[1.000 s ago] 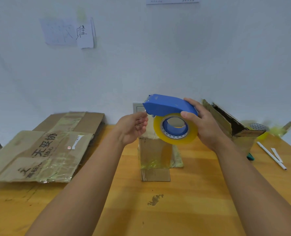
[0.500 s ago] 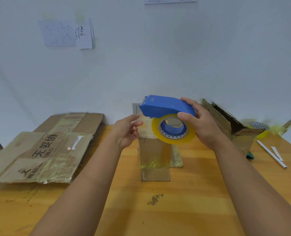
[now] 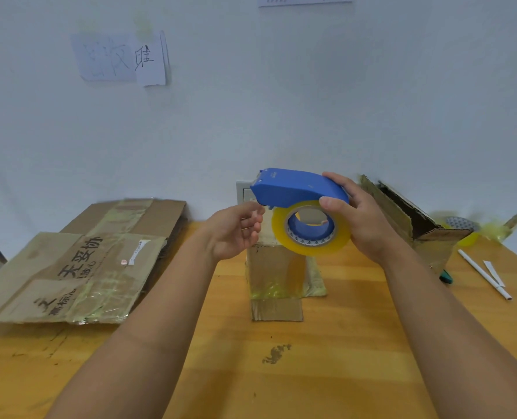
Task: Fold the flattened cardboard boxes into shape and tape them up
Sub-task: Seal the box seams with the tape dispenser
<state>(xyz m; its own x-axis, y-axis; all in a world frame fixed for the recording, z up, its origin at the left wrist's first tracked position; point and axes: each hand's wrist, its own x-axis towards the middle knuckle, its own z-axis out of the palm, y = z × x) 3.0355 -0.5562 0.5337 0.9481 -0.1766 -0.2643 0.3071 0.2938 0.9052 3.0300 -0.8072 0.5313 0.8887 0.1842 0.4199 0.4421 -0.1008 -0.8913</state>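
Here, the right hand (image 3: 369, 225) is gripping a blue tape dispenser (image 3: 296, 189) by its rear end, thumb curled over the yellow tape roll (image 3: 311, 228) mounted beneath it and fingers wrapped over the blue housing, holding the tool in the air above the middle of the counter (image 3: 281, 373). The left hand (image 3: 236, 231) is hovering just beside the dispenser's front tip, its fingers loosely curled with thumb and fingertips close together near the cutter; whether they are pinching the tape's free end cannot be told through the blur. Directly below both hands, a small folded cardboard box (image 3: 277, 276) is standing near the counter's far edge, with yellowish tape showing across its front. A stack of flattened cardboard boxes (image 3: 79, 267), printed with black characters and patched with shiny tape, is lying at the far left corner of the counter. An open cardboard box (image 3: 402, 213) is sitting tilted toward the far right corner, and a white pen (image 3: 484, 273) is lying near the right edge. Sheets of paper (image 3: 121, 58) are hanging on the wall behind.
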